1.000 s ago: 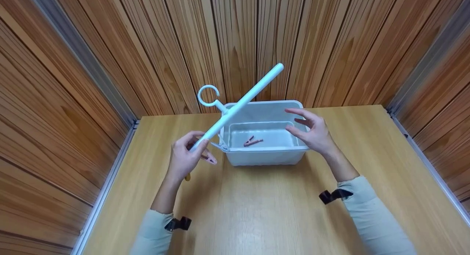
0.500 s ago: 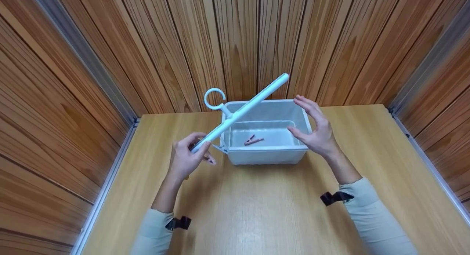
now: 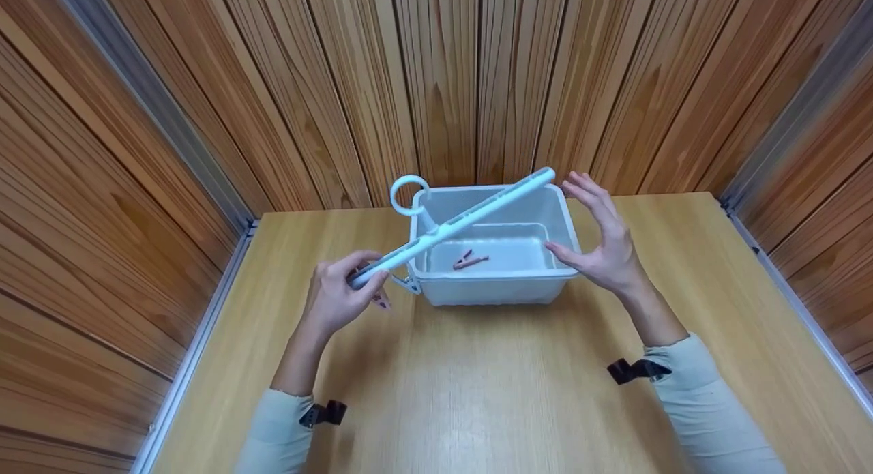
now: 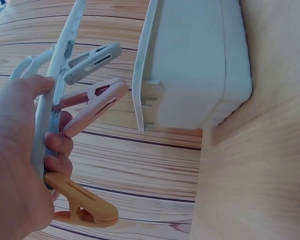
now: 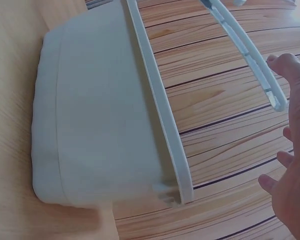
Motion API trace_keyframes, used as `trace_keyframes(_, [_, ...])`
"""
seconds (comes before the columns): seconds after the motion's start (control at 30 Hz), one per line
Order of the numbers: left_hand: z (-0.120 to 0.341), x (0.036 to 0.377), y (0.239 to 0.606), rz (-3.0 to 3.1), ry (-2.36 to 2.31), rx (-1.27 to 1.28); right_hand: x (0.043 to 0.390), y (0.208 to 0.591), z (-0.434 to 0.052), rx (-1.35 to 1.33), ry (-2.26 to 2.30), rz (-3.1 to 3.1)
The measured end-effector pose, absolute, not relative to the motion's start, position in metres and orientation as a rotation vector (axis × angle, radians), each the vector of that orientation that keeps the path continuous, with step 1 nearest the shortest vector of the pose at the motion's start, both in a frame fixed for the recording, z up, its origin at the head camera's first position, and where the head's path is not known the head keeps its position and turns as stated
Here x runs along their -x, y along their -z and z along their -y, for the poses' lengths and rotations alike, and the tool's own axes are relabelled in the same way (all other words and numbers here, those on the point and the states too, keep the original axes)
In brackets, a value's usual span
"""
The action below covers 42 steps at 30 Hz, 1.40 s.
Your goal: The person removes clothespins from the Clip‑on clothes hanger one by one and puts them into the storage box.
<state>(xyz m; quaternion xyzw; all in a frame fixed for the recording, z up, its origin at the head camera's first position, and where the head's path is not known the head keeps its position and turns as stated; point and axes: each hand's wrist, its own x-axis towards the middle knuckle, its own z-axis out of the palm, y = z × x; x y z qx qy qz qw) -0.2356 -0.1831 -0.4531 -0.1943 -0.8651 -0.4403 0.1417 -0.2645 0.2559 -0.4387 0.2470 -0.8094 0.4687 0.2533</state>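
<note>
Your left hand (image 3: 335,298) grips one end of the long pale-blue plastic peg hanger bar (image 3: 453,226), fingers curled round it, near the front-left corner of the white rectangular plastic tub (image 3: 491,288). The bar slants over the tub towards its far-right corner, its ring-shaped hook (image 3: 408,194) standing above the tub's far-left corner. The left wrist view shows a grey peg (image 4: 92,61), a pink peg (image 4: 95,107) and an orange peg (image 4: 82,201) hanging from the bar at your fingers. Your right hand (image 3: 603,239) holds nothing; its fingers are spread and nearly straight just beside the bar's free end (image 5: 270,90), over the tub's right rim, not touching it. A small pink clothes peg (image 3: 469,260) lies on the tub floor. The tub stands at the middle of the far edge of the light wooden tabletop (image 3: 491,392). The step in hand appears to be steadying the bar over the tub; the next move probably calls for your right hand to close on the free end or on a peg.
</note>
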Motion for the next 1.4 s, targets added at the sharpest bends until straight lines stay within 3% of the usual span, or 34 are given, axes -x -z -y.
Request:
trace_keyframes(0.43, [0.182,0.233,0.454,2.498,1.046,0.845,0.258,0.442,-0.263,-0.777,-1.203,2.252])
trace_keyframes(0.8, [0.175,0.231,0.454,2.455,0.910,0.935,0.255,0.432,-0.267,-1.054,-1.161,2.253])
trace_keyframes(1.4, [0.166,0.227,0.455,2.447,0.800,1.004,0.251,0.431,-0.270,-1.227,-1.161,2.482])
